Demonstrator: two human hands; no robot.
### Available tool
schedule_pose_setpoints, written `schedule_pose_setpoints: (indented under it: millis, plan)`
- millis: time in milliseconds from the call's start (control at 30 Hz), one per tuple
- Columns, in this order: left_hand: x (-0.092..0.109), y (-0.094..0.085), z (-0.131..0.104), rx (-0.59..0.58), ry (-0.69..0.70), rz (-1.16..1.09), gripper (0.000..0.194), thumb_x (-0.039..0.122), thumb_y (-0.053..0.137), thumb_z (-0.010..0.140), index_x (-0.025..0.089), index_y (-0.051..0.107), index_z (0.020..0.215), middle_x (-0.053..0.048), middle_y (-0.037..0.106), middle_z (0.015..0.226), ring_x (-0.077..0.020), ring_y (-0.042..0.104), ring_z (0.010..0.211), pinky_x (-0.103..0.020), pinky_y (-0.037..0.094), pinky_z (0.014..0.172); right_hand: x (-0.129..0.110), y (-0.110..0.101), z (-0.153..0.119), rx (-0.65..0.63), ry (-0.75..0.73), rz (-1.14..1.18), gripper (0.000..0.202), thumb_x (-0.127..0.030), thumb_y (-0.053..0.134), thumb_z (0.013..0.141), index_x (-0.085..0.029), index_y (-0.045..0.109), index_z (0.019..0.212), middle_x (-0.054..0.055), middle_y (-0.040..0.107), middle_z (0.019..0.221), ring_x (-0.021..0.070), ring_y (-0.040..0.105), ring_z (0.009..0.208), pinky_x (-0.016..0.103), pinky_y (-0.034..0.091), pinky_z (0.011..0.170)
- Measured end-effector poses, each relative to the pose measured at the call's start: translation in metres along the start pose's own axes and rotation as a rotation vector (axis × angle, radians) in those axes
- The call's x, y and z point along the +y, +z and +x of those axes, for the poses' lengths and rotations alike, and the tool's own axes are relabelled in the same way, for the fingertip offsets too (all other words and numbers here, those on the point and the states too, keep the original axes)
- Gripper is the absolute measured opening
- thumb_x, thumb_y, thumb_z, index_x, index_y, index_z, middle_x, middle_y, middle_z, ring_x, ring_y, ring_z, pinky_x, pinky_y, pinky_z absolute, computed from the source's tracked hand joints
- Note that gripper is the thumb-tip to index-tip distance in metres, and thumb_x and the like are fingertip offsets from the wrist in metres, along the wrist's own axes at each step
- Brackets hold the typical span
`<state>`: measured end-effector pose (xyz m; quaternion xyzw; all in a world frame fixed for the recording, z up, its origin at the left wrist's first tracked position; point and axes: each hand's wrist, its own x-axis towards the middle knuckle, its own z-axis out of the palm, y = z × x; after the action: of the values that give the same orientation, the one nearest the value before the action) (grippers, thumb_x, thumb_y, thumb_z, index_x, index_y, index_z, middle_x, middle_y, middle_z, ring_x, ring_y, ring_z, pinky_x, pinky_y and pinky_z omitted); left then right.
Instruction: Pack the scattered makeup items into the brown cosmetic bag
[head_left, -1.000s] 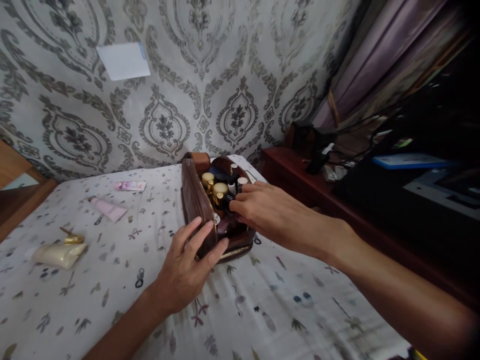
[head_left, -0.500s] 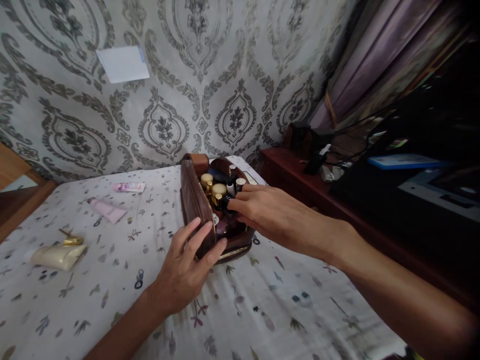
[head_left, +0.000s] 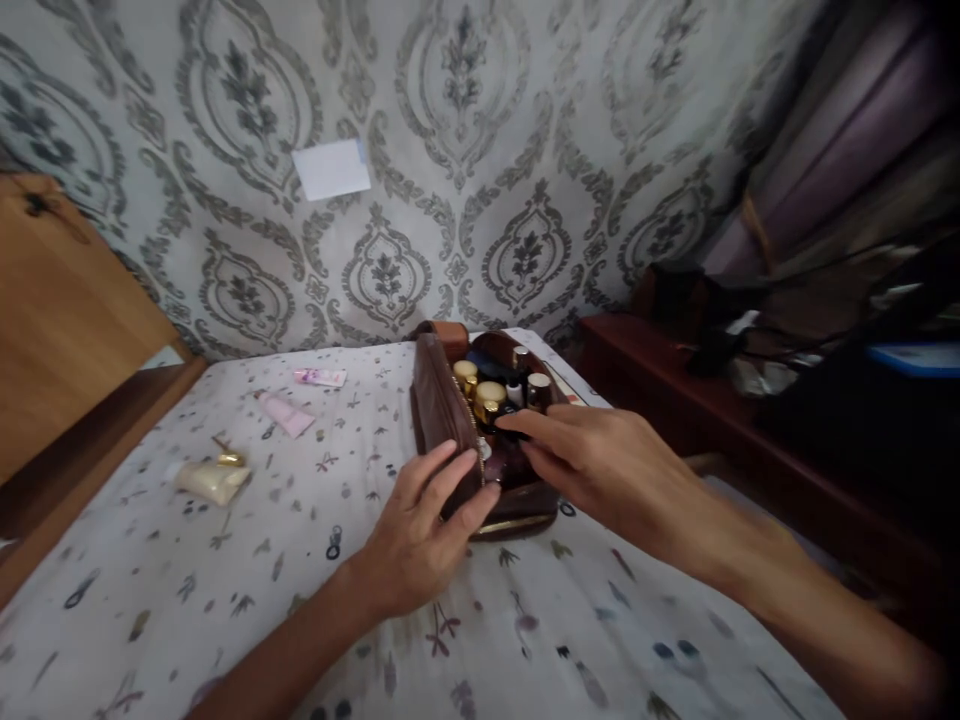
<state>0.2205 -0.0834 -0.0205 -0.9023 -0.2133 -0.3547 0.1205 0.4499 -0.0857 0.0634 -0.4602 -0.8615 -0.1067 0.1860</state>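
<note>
A brown leather toiletry bag (head_left: 442, 400) stands unzipped on the patterned bedsheet. Inside it, small cosmetic bottles and jars are packed upright, among them a gold-lidded jar (head_left: 491, 394) and a bottle with a pale cap (head_left: 538, 390). Against the bag's near left side and zipper edge rests my left hand (head_left: 424, 530), its fingers spread. From the right, my right hand (head_left: 600, 460) reaches into the bag with thumb and forefinger closed on a small black item (head_left: 507, 414). Its lower part is hidden among the other containers and my fingers.
To the left on the sheet lie a pink tube (head_left: 286, 412), a smaller pink-and-white tube (head_left: 320, 377), a cream tube (head_left: 210, 481) and a gold pump top (head_left: 231, 458). A wooden board (head_left: 75, 320) borders the left. A dark red table (head_left: 637, 375) stands right.
The view has swung left, so everything sits further right in the picture. My right hand stays in the bag at the black item, and my left hand remains on the bag's side.
</note>
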Motion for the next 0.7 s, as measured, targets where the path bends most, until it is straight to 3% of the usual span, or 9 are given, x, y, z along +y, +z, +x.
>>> schedule_pose_setpoints:
  millis: [167, 300, 433, 567, 700]
  plan:
    - [-0.008, -0.009, -0.007, -0.007, -0.029, 0.026, 0.042, 0.006, 0.043, 0.092, 0.012, 0.052, 0.132, -0.020, 0.053, 0.136, -0.0304, 0.035, 0.142, -0.048, 0.044, 0.109, 0.002, 0.011, 0.002, 0.087, -0.134, 0.054, 0.036, -0.013, 0.047, 0.093, -0.020, 0.057, 0.126, 0.008, 0.070, 0.099, 0.0211, 0.066, 0.086, 0.032, 0.051, 0.072]
    - [-0.022, -0.017, -0.020, -0.005, -0.097, 0.025, 0.045, 0.007, 0.041, 0.093, 0.014, 0.045, 0.137, -0.022, 0.050, 0.139, -0.0305, 0.038, 0.141, -0.051, 0.044, 0.109, -0.012, 0.012, 0.005, 0.248, -0.159, 0.099, 0.027, -0.016, 0.047, 0.097, -0.018, 0.060, 0.121, 0.010, 0.070, 0.105, 0.0221, 0.067, 0.091, 0.034, 0.054, 0.077]
    - [-0.044, -0.022, -0.041, -0.049, -0.179, 0.072, 0.044, 0.008, 0.042, 0.093, 0.013, 0.046, 0.136, -0.022, 0.048, 0.139, -0.0315, 0.039, 0.139, -0.052, 0.044, 0.108, -0.044, 0.015, 0.009, 0.401, -0.240, 0.247, 0.025, -0.010, 0.050, 0.095, -0.018, 0.061, 0.116, 0.010, 0.071, 0.103, 0.0205, 0.067, 0.091, 0.032, 0.054, 0.079]
    - [-0.078, -0.026, -0.067, -0.092, -0.355, 0.156, 0.040, 0.012, 0.042, 0.094, 0.017, 0.049, 0.134, -0.020, 0.049, 0.140, -0.0305, 0.043, 0.134, -0.053, 0.043, 0.106, -0.081, 0.028, 0.014, 0.362, -0.379, 0.402, 0.022, -0.007, 0.047, 0.096, -0.015, 0.062, 0.110, 0.009, 0.071, 0.090, 0.0182, 0.065, 0.081, 0.029, 0.053, 0.071]
    - [-0.119, -0.048, -0.090, -0.210, -0.694, 0.409, 0.034, 0.014, 0.045, 0.092, 0.014, 0.057, 0.124, -0.021, 0.054, 0.135, -0.0340, 0.046, 0.129, -0.056, 0.040, 0.103, -0.110, 0.057, 0.020, 0.168, -0.411, 0.516, 0.021, -0.008, 0.044, 0.096, -0.015, 0.064, 0.101, 0.006, 0.067, 0.078, 0.0163, 0.061, 0.072, 0.026, 0.050, 0.066]
